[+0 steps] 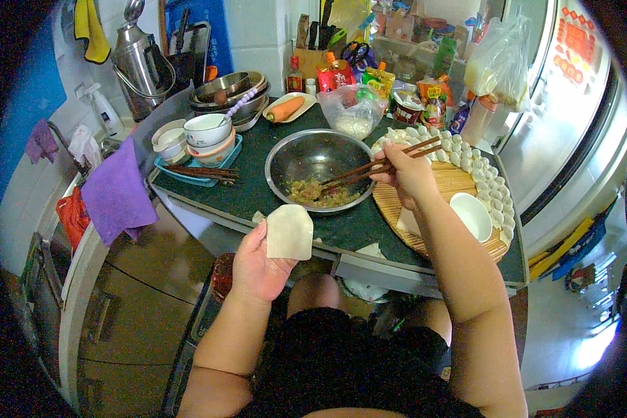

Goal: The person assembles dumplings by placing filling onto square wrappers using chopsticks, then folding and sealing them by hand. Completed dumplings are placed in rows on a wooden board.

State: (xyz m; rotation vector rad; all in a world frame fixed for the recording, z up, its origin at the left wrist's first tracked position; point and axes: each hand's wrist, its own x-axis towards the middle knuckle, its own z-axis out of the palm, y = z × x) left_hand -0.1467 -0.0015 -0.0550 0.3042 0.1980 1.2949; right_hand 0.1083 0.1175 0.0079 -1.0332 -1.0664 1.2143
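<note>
On the fingers of my left hand [264, 261] lies a flat dough wrapper [290, 233], its thumb pressing the left edge. My right hand [405, 175] grips a pair of brown chopsticks [363, 172]. Their tips reach into the minced filling [313, 194] at the near side of a wide stainless steel bowl [320, 149]. To the right, a round bamboo tray [452, 180] carries several rows of folded dumplings [494, 196] along its rim. A small white bowl [471, 217] stands on that tray, and a stack of wrappers [408, 222] is partly hidden behind my right forearm.
Left on the dark counter [230, 201] sits a blue basket [188, 175] with stacked bowls [209, 130] and chopsticks. Behind are a carrot [286, 108] on a plate, a plastic bag of white contents [352, 120] and sauce pouches [334, 73]. A purple cloth [119, 190] hangs at left.
</note>
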